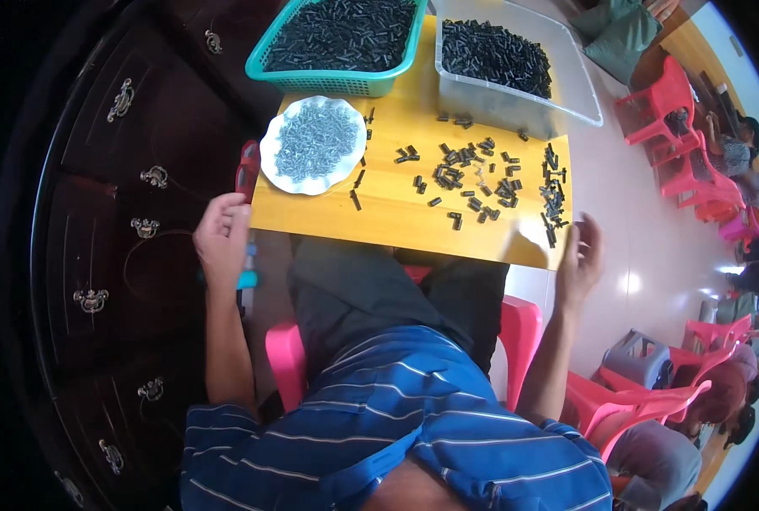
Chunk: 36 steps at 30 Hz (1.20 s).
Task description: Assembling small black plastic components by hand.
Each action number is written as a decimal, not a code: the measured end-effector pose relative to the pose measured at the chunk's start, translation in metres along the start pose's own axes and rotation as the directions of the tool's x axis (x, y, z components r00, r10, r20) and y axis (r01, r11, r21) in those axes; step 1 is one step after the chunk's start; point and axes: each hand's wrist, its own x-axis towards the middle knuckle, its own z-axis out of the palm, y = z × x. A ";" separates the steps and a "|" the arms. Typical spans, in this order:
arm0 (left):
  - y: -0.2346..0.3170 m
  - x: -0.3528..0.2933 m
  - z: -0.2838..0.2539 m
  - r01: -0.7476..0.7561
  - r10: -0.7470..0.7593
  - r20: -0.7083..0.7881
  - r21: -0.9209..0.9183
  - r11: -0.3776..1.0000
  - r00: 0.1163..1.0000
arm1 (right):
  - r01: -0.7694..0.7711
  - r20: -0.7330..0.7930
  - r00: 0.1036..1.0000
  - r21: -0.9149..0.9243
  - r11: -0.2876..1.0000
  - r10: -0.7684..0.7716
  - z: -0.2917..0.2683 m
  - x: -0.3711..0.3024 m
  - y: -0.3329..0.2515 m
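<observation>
My left hand [223,228] is beside the front left corner of a small yellow table [388,223], its fingers loosely bent with nothing visible in them. Just outside the front right corner is my right hand [582,255], thumb and fingers apart, nothing visible in it. Close to that hand, a strip of slim black pieces [553,194] runs along the table's right edge. Short black tubular pieces [454,170] are scattered mid-table. A white scalloped plate [290,182] heaped with small clear pieces [318,136] sits at the left, beside a few slim black pieces [358,199].
A green basket [337,83] and a clear plastic bin [498,100], both full of black pieces, stand at the back. Dark drawers [98,230] line the left. Pink chairs [664,106] and seated people are at the right. My pink chair [522,341] is beneath me.
</observation>
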 end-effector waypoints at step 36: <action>0.059 -0.071 0.132 -0.513 0.447 0.708 -0.138 0.847 0.548 | 0.448 0.612 0.760 -0.252 0.858 -0.217 0.110 0.053 -0.029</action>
